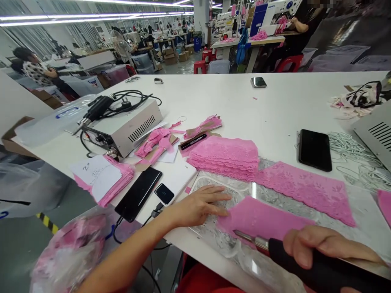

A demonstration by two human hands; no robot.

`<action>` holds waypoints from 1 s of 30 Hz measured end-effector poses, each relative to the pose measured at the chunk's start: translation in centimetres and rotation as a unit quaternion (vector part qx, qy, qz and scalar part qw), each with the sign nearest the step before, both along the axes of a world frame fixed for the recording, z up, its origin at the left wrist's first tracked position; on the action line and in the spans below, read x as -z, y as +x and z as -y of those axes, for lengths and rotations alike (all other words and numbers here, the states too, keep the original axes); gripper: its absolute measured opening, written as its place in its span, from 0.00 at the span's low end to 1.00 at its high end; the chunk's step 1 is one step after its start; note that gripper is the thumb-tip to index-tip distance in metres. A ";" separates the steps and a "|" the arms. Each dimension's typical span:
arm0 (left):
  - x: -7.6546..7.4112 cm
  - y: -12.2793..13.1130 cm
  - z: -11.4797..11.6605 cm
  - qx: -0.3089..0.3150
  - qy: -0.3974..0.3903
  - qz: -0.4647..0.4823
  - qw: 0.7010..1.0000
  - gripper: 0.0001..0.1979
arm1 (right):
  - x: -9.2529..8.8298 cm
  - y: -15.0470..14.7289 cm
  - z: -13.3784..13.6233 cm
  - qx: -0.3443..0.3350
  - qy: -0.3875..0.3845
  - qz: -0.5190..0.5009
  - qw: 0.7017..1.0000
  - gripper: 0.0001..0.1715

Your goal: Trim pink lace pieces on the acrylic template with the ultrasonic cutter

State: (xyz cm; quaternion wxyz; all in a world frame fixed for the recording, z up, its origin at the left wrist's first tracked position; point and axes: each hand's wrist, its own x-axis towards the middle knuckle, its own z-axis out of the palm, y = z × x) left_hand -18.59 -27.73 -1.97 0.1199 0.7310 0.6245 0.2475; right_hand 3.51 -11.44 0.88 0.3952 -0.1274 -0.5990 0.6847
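Note:
My left hand [195, 206] lies with fingers stretched out on a clear sheet [233, 185], its index fingertip at the left end of a flat pink fabric piece [265, 217]. In my right hand [324, 244] is a black-handled cutter [282, 252] with a slim pointed metal tip. That tip is over the near left edge of the pink piece; whether it touches the fabric I cannot tell. Behind the piece, a pink lace strip [308, 189] runs rightward from a neat stack of pink lace [226, 156].
Left of my hand are a black phone [139, 194], a small display device [164, 193] and a paper-topped fabric bundle [99, 175]. A grey control box [134, 126] carries another corded tool [99, 108]. At right lie a black phone [315, 149] and tangled cord [351, 148].

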 end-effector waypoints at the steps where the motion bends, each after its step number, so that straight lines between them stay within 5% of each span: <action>1: 0.1 0.0 0.0 0.001 0.003 0.001 1.000 0.30 | -0.8 -0.9 0.6 -0.010 0.012 -0.009 1.000 0.12; 7: 0.4 0.2 0.3 -0.002 0.017 -0.008 1.000 0.25 | -2.3 -3.0 1.6 -0.070 0.073 -0.034 0.994 0.10; 11: 0.2 0.4 0.4 0.002 0.024 -0.018 1.000 0.25 | -2.1 -2.0 0.8 -0.049 0.074 -0.014 0.996 0.10; 19: 0.3 0.0 0.5 -0.008 0.071 -0.045 0.996 0.31 | -3.1 4.0 -4.0 0.133 0.081 -0.005 0.988 0.10; 24: 0.6 -0.6 0.4 0.001 0.101 -0.031 0.994 0.30 | -3.7 6.7 -3.7 0.235 0.032 0.061 0.970 0.09; 30: 0.4 -0.6 0.5 -0.002 0.101 -0.044 0.994 0.28 | -3.3 7.4 -3.1 0.215 0.001 0.070 0.974 0.08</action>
